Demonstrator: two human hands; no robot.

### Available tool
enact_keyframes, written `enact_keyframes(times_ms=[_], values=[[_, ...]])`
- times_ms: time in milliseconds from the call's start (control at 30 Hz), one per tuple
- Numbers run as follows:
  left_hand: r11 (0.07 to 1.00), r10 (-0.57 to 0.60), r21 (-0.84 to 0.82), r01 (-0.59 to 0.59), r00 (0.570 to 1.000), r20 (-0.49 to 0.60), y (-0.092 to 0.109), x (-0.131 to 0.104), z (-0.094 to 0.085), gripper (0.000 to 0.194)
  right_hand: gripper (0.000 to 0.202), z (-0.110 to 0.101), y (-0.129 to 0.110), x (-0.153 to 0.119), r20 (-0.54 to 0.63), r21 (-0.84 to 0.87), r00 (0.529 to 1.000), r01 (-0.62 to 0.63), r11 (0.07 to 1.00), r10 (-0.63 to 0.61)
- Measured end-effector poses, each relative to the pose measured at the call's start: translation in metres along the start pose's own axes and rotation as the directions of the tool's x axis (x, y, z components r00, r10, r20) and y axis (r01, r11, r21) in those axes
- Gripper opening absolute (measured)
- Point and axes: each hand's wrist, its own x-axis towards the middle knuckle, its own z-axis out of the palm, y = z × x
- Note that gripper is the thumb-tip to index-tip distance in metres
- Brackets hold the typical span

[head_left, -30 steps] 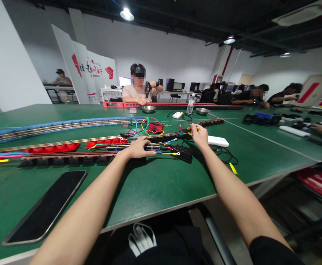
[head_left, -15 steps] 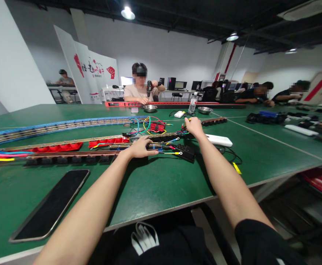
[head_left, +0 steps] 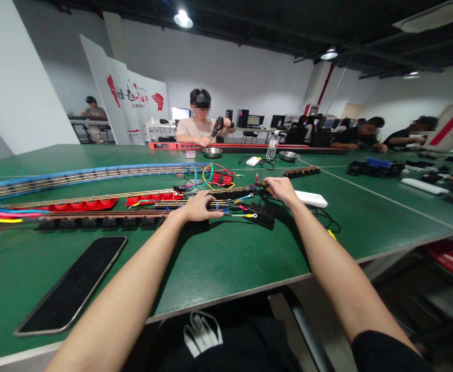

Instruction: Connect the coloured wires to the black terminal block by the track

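My left hand (head_left: 200,207) lies across a strip with blue-and-black housing and thin metal rails (head_left: 168,205). Its fingers reach over the far side while the thumb presses the near side. To the right, my right hand (head_left: 283,189) is closed in a pinch beside the strip's wired end; what it holds, partly yellow and dark, is too small to name. Near these fingers a red wire with a ring terminal (head_left: 256,177) sticks up. Between the hands lie a black connector block (head_left: 263,216) and a yellow-sleeved ring terminal (head_left: 253,215). A brown rail with black holders (head_left: 106,219) runs leftward.
A phone (head_left: 73,284) lies at the near left. Behind the strips are a curved blue rail track (head_left: 94,174) and a red block with wires (head_left: 222,179). A white bar (head_left: 311,199), a bottle (head_left: 272,146) and metal bowls (head_left: 212,152) stand farther off. Across the table, a person holds a drill (head_left: 217,125).
My right hand has shifted slightly right and toward me, staying pinched. My left hand keeps its place on the strip. The co-worker's drill has tilted.
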Motion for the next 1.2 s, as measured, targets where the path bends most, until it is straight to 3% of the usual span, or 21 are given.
enact_keyframes(times_ms=[167, 400, 800, 967, 1200], values=[[1.0, 0.002, -0.005, -0.002, 1.0, -0.004, 0.001, 0.001, 0.001, 0.082, 0.046, -0.002, 0.004, -0.01, 0.073, -0.084, 0.996, 0.059, 0.995, -0.053], [1.0, 0.013, -0.014, -0.013, 1.0, -0.003, 0.002, 0.002, 0.0, 0.082, 0.031, 0.0, -0.01, -0.009, 0.192, -0.328, 0.961, 0.253, 0.91, -0.198], [1.0, -0.017, -0.008, 0.017, 1.0, 0.01, 0.002, 0.001, 0.0, 0.081, 0.03, 0.001, -0.026, -0.015, 0.38, -0.563, 0.906, 0.384, 0.732, -0.183], [1.0, -0.017, -0.007, 0.017, 1.0, 0.021, 0.003, 0.001, 0.0, 0.082, 0.029, 0.006, -0.025, -0.019, 0.34, -0.571, 0.921, 0.363, 0.736, -0.191], [1.0, -0.013, -0.015, 0.013, 1.0, 0.022, 0.003, -0.001, -0.001, 0.083, 0.032, 0.011, -0.014, -0.027, 0.153, -0.428, 0.955, 0.296, 0.854, -0.255]])
